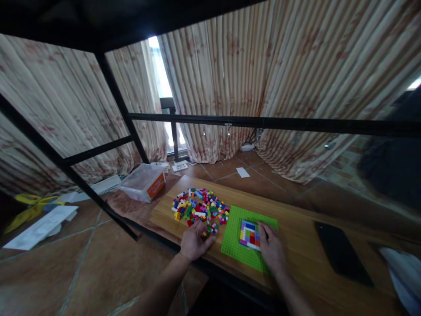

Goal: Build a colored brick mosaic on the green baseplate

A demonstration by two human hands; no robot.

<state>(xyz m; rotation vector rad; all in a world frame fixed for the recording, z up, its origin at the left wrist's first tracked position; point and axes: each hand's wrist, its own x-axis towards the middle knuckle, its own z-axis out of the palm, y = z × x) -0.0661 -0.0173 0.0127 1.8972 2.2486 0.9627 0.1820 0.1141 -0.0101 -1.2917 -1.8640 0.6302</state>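
Observation:
A pile of small coloured bricks (200,207) lies on the wooden table (296,228). To its right sits a green baseplate (235,239) with a square patch of coloured bricks (249,233) built on it. My left hand (194,241) rests at the near edge of the pile, its fingers curled over a few loose bricks. On the baseplate's right side is my right hand (271,248), whose fingertips touch the right edge of the built patch. What, if anything, either hand pinches is too small to see.
A dark flat phone-like slab (342,253) lies on the table at the right. A clear plastic box (144,182) stands on the floor beyond the table's left end. Black frame bars (263,123) cross in front. Papers lie on the tiled floor at left.

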